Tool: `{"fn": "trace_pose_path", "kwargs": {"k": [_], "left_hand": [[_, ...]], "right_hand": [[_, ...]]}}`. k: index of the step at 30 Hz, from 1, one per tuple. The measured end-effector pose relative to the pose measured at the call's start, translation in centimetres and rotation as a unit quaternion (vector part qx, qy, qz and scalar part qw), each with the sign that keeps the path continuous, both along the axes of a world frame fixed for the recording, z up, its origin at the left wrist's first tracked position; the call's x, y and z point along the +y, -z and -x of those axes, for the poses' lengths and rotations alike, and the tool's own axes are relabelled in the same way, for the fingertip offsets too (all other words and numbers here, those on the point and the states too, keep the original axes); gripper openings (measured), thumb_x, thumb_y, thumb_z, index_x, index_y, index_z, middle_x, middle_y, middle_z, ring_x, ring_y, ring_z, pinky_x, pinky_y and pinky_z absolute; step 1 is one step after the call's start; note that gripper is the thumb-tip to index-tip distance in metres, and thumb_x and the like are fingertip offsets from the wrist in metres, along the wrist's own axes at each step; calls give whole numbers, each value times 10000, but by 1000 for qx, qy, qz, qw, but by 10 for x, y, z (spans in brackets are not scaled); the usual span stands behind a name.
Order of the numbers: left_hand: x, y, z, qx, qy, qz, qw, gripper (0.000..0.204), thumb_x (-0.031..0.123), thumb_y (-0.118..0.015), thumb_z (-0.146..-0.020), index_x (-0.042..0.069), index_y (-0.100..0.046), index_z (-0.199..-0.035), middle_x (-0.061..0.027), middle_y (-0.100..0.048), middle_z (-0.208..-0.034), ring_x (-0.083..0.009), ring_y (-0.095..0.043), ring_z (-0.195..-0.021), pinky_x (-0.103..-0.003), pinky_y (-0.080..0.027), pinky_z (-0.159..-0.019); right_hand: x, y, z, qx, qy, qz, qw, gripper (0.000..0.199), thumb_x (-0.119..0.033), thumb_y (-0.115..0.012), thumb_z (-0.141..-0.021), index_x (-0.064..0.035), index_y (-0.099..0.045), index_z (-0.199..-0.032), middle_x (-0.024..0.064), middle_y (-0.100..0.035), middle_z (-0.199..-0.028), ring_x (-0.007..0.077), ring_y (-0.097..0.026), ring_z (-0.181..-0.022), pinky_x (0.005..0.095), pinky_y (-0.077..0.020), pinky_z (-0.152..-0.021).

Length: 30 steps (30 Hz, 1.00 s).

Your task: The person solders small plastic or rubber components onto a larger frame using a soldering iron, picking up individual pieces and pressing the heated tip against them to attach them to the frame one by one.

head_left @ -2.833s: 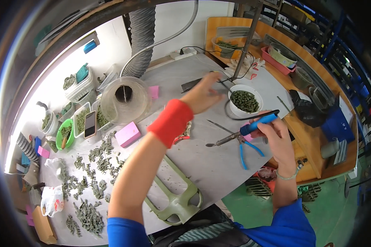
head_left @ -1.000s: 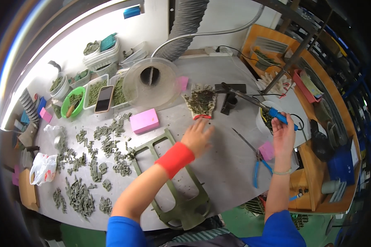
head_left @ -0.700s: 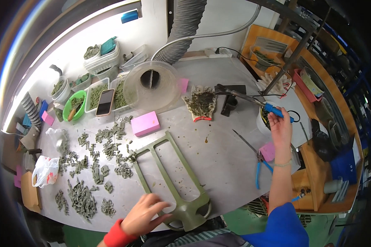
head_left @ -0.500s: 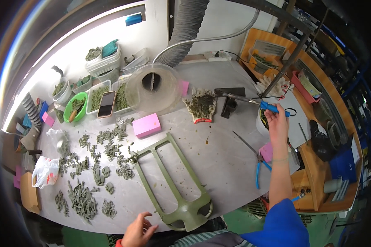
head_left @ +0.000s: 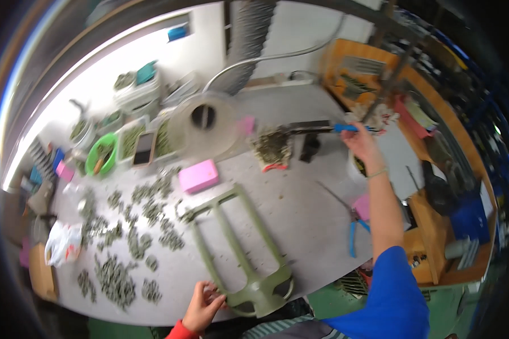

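A blue-handled soldering iron (head_left: 346, 128) was in a worker's right hand (head_left: 363, 144) above the far right part of a gray worktable (head_left: 311, 226), the fingers curled closed around the handle. Its shaft pointed left, toward a soiled glove (head_left: 272, 150) with a red cuff, and ran close along a black bar (head_left: 308, 124); blur hid whether the two touched. A short black holder (head_left: 310, 148) stood just below the bar, while a white bowl (head_left: 356, 169) sat partly hidden behind the right wrist.

A green frame (head_left: 260, 294) with long parallel rails lay flat at the near edge of the table, in front of the worker. The left hand (head_left: 202, 308) was at its lower left corner, fingers bent and thumb partly spread; it could not be told whether they gripped the frame or merely hovered beside it.

Beyond the frame rested a pink block (head_left: 199, 176), and to its right a pair of blue-handled pliers (head_left: 352, 240). Piles of small green parts (head_left: 116, 282) covered the left side of the table. Farther back, a phone (head_left: 143, 148) leaned by a bright green basket (head_left: 90, 164), near a clear round hood (head_left: 220, 135) below a gray hose (head_left: 249, 45).
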<state>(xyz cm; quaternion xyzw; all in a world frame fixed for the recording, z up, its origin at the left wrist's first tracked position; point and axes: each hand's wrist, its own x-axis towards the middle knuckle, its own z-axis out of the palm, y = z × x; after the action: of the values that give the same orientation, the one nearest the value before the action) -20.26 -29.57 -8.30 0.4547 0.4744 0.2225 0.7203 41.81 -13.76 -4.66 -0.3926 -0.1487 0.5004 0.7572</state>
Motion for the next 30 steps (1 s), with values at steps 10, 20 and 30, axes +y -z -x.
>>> {"fn": "trace_pose_path", "kwargs": {"k": [10,20,30], "left_hand": [[8,-12,-18,12,-17,92,996,431,94,-617,-927,40,-347,-1260,-81,-592,-972,-132,-603,-878,-259,-540,-762],[-9,-6,-6,-52,-22,149,987,452,145,-579,-959,57,-317,-1318,-48,-582,-997,-115,-573,-971,-276,-526,-828],[80,-25,61,236,102,-305,917,159,127,-591,-916,38,-609,-1046,-97,-665,-799,-151,-668,-664,-290,-534,-616]], "right_hand": [[-61,-34,53,-75,52,-43,995,287,-153,-639,-900,33,-584,-1112,122,-613,-1048,218,-612,-958,328,-514,-930],[-116,-29,128,-90,41,-10,995,280,-178,-619,-922,14,-590,-1124,93,-631,-983,163,-625,-894,286,-525,-905],[-131,-52,182,-110,70,-8,991,257,-193,-613,-928,2,-594,-1094,85,-628,-941,146,-622,-839,274,-534,-856]]}}
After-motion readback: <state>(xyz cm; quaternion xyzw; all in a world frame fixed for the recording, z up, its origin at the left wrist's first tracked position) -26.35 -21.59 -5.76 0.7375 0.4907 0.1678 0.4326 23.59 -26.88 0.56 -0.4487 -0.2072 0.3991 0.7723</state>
